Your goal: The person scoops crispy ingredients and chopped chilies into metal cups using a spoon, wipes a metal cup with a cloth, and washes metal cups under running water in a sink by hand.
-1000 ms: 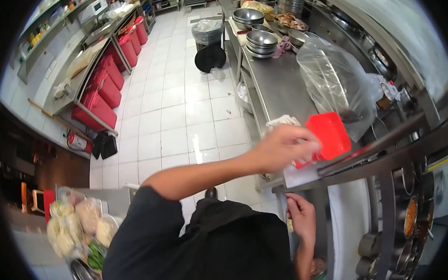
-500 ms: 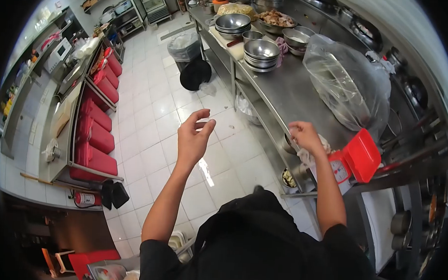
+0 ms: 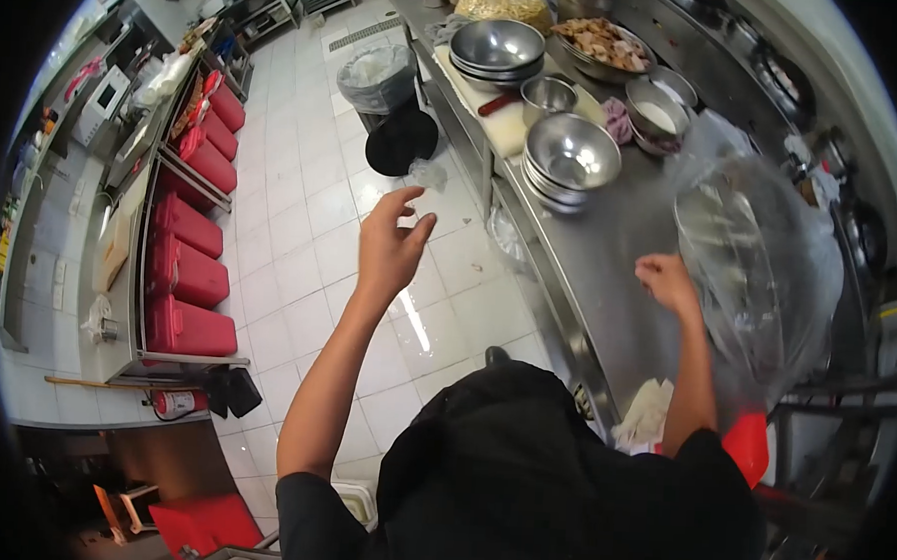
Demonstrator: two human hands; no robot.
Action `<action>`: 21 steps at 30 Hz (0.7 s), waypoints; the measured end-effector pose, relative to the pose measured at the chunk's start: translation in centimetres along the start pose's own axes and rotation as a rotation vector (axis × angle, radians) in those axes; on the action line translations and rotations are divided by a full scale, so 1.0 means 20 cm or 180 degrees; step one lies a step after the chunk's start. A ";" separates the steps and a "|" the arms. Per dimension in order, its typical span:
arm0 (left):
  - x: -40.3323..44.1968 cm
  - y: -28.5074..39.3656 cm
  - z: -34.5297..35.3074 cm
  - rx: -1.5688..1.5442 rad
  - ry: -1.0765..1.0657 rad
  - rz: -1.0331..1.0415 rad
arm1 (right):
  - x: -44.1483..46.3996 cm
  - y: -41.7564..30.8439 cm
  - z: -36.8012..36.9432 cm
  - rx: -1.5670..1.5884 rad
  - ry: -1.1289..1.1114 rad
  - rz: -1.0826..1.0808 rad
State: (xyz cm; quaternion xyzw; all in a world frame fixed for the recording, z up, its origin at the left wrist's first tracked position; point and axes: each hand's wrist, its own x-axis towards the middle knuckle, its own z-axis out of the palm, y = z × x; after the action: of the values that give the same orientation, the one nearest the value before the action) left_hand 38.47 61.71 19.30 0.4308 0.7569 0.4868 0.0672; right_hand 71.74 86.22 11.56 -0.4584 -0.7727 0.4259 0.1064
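White floor (image 3: 315, 244) beside a long steel table (image 3: 615, 312). On the table, a clear plastic bag (image 3: 759, 284). Farther along, stacked metal bowls (image 3: 572, 155), nested probably to save room. Above the floor, left hand (image 3: 392, 246), empty, fingers apart, perhaps for balance. Just beside the bag, right hand (image 3: 671, 282), fingers curled, holding nothing visible; whether fully closed, unclear.

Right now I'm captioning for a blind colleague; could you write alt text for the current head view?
A person's open left hand hangs over a white tiled floor; the right hand, loosely curled, is over a steel table. Stacked metal bowls and a clear plastic bag sit on the table; red bins stand at left.
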 end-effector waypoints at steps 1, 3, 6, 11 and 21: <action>0.09 -0.02 0.05 -0.0038 -0.0031 0.0030 | 0.02 -0.03 0.00 -0.0018 0.0042 0.0049; 0.29 -0.10 0.20 0.0067 -0.0078 0.0477 | 0.02 -0.12 -0.01 -0.0045 0.0153 0.0169; 0.64 -0.16 0.45 0.0500 -0.0259 0.1341 | 0.03 -0.22 -0.03 -0.0141 0.0624 0.0024; 1.04 -0.27 0.84 0.0906 -0.0808 0.1853 | -0.04 -0.35 -0.02 -0.0076 0.0871 0.0230; 1.20 -0.51 0.93 0.0362 -0.0672 0.2624 | -0.32 -0.54 0.33 0.0344 0.1799 0.0964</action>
State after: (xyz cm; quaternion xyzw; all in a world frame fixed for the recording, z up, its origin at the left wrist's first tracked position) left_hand 27.33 89.96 9.12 0.7478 0.5360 0.3837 -0.0797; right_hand 64.97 75.15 17.18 -0.6620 -0.6118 0.3332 0.2764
